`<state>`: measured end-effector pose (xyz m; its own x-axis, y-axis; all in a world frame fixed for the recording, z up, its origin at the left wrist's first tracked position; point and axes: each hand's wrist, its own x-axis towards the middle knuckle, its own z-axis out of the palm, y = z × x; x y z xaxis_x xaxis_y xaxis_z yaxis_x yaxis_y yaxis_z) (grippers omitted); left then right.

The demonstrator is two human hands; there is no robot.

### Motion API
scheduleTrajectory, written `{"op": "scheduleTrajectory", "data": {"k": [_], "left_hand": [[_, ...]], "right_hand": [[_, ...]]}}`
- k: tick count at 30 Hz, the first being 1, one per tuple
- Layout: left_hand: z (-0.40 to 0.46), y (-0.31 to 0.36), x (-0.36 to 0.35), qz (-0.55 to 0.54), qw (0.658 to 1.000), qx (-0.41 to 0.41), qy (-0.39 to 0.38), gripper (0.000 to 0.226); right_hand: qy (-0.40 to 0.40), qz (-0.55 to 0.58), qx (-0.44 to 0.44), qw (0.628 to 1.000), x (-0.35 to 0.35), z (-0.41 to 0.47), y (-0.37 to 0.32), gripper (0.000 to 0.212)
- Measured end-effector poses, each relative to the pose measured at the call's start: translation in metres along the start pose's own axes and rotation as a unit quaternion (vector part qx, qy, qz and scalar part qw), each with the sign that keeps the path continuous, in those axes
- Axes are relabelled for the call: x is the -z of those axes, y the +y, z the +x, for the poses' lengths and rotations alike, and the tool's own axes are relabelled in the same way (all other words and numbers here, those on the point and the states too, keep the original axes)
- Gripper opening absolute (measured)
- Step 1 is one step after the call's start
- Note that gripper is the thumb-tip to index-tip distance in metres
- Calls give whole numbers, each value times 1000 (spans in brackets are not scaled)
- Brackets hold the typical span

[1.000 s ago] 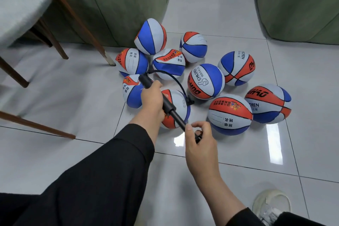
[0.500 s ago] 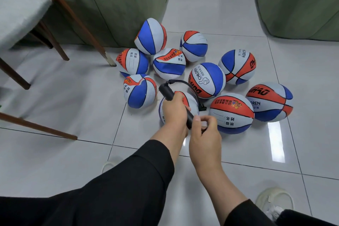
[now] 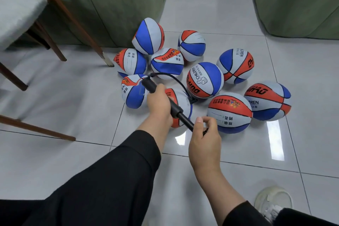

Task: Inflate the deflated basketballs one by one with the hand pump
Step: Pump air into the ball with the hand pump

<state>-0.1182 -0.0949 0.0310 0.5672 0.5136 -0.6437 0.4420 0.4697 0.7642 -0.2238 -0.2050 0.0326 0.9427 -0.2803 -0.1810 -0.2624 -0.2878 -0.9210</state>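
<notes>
Left hand [image 3: 159, 101] grips the pump [image 3: 166, 105] barrel, right hand [image 3: 204, 140] holds its handle; hose [image 3: 176, 82] runs into the ball [image 3: 184, 103] beneath, so I should stroke straight without tugging the needle

Green sofa [image 3: 110, 5] beyond hands; second green seat [image 3: 297, 0] far right of hands. Wooden chair [image 3: 22, 11] left of hands. Pale shoe [image 3: 273, 202] below right hand, on tiled floor [image 3: 55, 161].
</notes>
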Motion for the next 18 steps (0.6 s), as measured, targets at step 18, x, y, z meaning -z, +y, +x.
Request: {"op": "scheduleTrajectory", "data": {"k": [18], "left_hand": [[12,-41,29,75,995,9,-58,10]], "right_hand": [[-44,-2,-77,996,-15,49,43,36]]}}
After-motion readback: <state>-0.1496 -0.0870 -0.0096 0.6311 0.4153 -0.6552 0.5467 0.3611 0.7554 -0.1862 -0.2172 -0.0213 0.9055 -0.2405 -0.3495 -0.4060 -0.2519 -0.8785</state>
